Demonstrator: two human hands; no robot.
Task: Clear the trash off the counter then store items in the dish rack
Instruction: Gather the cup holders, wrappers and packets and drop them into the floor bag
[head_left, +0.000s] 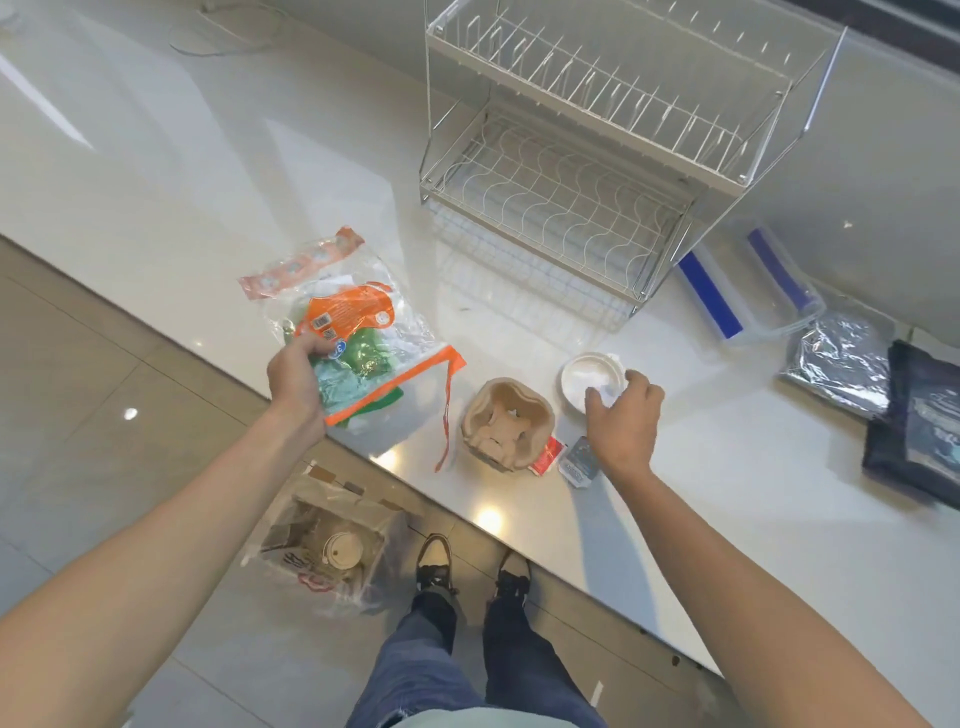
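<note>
- Near the table's front edge: left hand (296, 376) closed in a grip on a crinkled clear plastic bag with orange trim (345, 325).
- Right hand (626, 421), fingers loosely curled, touching a round white plastic lid (584, 376).
- Toward the table's back edge: white wire dish rack (597, 156).

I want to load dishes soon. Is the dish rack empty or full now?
Empty. Both tiers of the dish rack show only bare wire; nothing sits in them.

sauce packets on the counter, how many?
2, side by side at the counter's front edge: a red packet against the cardboard cup carrier, and a grey packet under the right hand. More may be hidden.
</note>
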